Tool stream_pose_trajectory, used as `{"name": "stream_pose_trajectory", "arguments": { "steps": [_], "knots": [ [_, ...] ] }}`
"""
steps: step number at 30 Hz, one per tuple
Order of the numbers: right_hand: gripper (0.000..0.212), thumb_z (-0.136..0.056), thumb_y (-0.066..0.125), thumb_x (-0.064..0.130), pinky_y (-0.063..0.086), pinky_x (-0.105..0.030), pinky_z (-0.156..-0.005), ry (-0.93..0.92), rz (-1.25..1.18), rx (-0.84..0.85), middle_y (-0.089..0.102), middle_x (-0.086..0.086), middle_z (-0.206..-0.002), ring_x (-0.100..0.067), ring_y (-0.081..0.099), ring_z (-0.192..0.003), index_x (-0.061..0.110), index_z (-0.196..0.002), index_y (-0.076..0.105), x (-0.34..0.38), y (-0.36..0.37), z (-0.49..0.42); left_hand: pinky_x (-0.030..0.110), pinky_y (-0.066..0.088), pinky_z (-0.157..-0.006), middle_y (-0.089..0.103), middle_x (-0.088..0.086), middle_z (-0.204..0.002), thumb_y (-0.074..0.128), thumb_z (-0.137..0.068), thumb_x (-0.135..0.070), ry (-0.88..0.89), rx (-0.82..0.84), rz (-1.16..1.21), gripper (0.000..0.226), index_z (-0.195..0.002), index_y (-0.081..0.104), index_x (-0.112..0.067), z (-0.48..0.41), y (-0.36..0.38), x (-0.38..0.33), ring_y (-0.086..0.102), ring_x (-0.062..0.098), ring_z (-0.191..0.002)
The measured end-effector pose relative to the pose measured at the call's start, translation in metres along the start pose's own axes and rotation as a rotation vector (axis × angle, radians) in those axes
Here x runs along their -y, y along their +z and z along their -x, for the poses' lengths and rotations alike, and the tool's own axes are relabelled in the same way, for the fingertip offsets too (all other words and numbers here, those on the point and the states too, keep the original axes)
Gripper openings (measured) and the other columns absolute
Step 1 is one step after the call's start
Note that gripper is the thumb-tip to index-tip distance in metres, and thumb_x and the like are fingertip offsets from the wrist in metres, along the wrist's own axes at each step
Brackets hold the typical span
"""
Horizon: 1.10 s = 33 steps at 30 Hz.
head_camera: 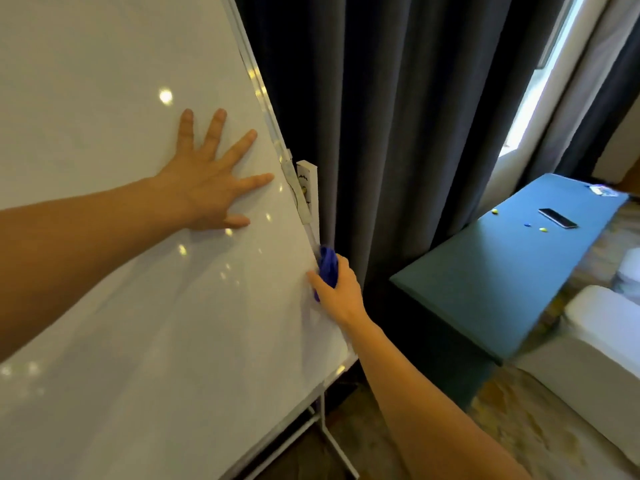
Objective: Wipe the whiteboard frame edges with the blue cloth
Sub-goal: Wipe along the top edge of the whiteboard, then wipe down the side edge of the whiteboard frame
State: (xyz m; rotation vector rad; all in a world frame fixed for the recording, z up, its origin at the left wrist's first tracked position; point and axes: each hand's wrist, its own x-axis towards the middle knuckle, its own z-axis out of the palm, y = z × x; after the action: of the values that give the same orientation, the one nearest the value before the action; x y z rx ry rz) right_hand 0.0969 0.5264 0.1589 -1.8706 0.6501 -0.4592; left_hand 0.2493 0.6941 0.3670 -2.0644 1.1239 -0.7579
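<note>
A white whiteboard (pixel 121 306) fills the frame's left. The left hand (pixel 211 181) lies flat on it, fingers spread. At centre, the right hand (pixel 337 289) pinches the blue cloth (pixel 327 266) against the board's right frame edge (pixel 266 109).

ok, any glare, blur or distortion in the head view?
Head view: round ceiling-light glare spots on the whiteboard; motion blur around the right hand and blue cloth; wide-angle bending of the frame edge; window blown out.

Whiteboard (pixel 121 306): white, glossy, leaning in view. Frame edge (pixel 266 109): pale strip along its right side. Blue cloth (pixel 328 266): bunched, pressed against that edge, low down.
</note>
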Motion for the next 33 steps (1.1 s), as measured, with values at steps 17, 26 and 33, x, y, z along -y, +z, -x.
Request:
{"name": "stream_pose_trajectory", "arguments": {
  "steps": [17,26,33],
  "knots": [
    [0.074,-0.094,0.039,0.062,0.003,-0.059,-0.12,-1.541,1.005,0.384,-0.002,-0.01,-0.166,-0.039,-0.005,-0.15,0.033,-0.156,0.008,-0.025,-0.056,-0.081,0.077,0.016,-0.106,-0.002,0.021,-0.162,0.059,-0.08,-0.057,-0.883,0.154,0.617,0.094,-0.155,0.014,-0.023,0.102,0.014,-0.289,-0.009,0.056,-0.143],
    [0.069,-0.094,0.041,0.059,-0.003,-0.054,-0.121,-2.138,1.179,0.974,0.007,-0.009,-0.165,-0.037,-0.005,-0.15,0.025,-0.153,0.03,-0.072,-0.083,-0.11,0.067,0.015,-0.114,-0.021,0.018,-0.16,0.046,-0.087,-0.058,-1.577,0.304,0.972,0.094,-0.154,-0.01,-0.023,0.037,-0.016,-0.422,-0.014,0.05,-0.145],
    [0.071,-0.095,0.036,0.06,0.004,-0.059,-0.119,-2.197,1.236,0.785,0.008,-0.012,-0.165,-0.041,-0.004,-0.149,0.028,-0.155,0.019,0.023,-0.05,-0.133,0.058,0.004,-0.119,-0.018,0.02,-0.16,0.036,-0.078,-0.079,-1.922,0.093,1.124,0.108,-0.155,-0.005,-0.016,0.013,-0.002,-0.449,-0.02,0.043,-0.146]
  ]
}}
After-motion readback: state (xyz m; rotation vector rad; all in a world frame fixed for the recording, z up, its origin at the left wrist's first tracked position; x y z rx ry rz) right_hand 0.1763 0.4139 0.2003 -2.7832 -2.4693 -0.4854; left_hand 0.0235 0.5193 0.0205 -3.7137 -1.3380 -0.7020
